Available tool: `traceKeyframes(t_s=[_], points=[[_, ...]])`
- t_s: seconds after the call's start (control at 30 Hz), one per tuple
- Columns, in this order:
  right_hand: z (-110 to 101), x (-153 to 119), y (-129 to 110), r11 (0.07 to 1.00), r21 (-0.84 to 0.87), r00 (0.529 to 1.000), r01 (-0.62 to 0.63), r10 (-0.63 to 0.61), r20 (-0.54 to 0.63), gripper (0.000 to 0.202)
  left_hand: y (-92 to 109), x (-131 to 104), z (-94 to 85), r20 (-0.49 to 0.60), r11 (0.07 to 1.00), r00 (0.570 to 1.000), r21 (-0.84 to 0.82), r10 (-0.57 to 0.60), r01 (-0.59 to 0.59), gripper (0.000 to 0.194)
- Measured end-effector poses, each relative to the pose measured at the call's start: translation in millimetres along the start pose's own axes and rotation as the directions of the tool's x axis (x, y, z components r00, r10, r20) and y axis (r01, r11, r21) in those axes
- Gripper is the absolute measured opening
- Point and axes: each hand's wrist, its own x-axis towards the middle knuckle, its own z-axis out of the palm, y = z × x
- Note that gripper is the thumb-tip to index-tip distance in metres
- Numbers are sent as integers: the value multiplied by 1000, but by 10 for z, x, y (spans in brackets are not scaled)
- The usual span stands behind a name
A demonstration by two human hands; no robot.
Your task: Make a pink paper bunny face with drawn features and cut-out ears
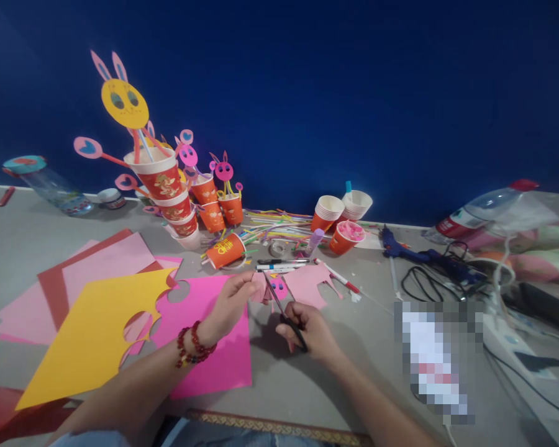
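Note:
My left hand [235,301] pinches a small piece of light pink paper [259,286] over the middle of the table. In my right hand [310,329] is a pair of scissors [284,313] with dark handles, its blades pointing up and left at the pink piece. Just behind the blades lies a magenta paper face [277,287] with drawn eyes. To its right is a light pink sheet [307,284] with cut edges. A bright pink sheet [214,366] lies under my left wrist, and a yellow sheet [81,338] with round cut-outs overlaps it.
Paper cups with rabbit figures [156,183] stand at the back left. Colored sticks [279,223], a tipped orange cup [226,251] and a cup of pink scraps [348,236] lie toward the wall. At right are a blue glue gun [428,256], cables and a plastic bottle [479,211].

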Motion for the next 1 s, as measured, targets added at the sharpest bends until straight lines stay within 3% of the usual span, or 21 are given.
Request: traceKeyframes(t_s=[0.23, 0.43, 0.6, 0.77, 1.0], points=[[-35, -15, -33, 1000, 19, 999, 11, -11, -40, 59, -19, 19, -25, 71, 999, 997, 34, -21, 18, 27], [-49, -15, -99, 964, 112, 961, 240, -220, -167, 41, -123, -20, 28, 308, 952, 944, 306, -117, 19, 36], [-52, -9, -99, 959, 146, 954, 242, -208, -216, 32, -116, -53, 81, 410, 865, 900, 494, -149, -82, 41], [-60, -7, -103, 970, 126, 957, 210, -177, -232, 33, -117, -42, 89, 360, 805, 927, 577, -101, -136, 34], [-42, -9, -98, 976, 111, 966, 186, -161, -200, 36, -97, -38, 98, 239, 887, 970, 455, -35, -80, 11]])
